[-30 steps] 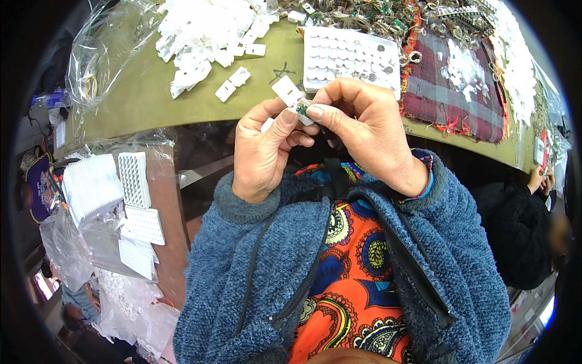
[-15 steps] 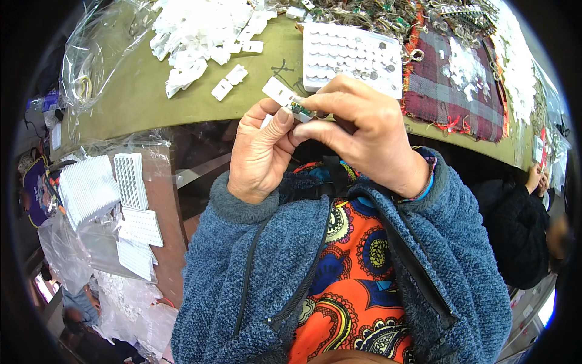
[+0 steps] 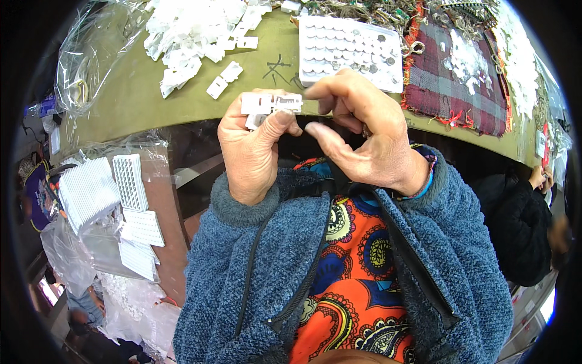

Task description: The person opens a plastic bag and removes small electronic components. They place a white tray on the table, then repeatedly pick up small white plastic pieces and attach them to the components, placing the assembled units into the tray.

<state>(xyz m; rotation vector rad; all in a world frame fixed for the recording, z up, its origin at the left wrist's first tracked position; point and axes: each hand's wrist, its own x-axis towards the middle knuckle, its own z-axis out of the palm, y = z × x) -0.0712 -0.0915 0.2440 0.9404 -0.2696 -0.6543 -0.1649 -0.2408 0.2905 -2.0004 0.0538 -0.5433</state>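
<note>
Between the thumb and fingers of my left hand (image 3: pixel 254 142) is a small white plastic casing (image 3: pixel 257 103), held level above the table's near edge. A slot shows in one half; the other half has a recess with greyish parts, too small to make out. My right hand (image 3: pixel 370 133) is just right of it, apart from the casing, thumb and index finger spread. Something small and dark shows by its curled fingers; I cannot make it out. Beyond the hands lies a white tray (image 3: pixel 308 70) with rows of round pockets, some with small silvery discs.
Left on the green table (image 3: pixel 130 103) is a heap of white casings (image 3: pixel 194 30), with one loose casing (image 3: pixel 224 80) nearer. A plaid cloth (image 3: pixel 424 103) bears small white pieces. Ribbed white trays (image 3: pixel 91 191) stand on a side surface at left. A co-worker's hands (image 3: pixel 539 178) are at far right.
My right hand has let go of the casing and drawn off to the right, its fingers spreading. My left hand has moved slightly left and turned the casing level; the green board is out of sight.
</note>
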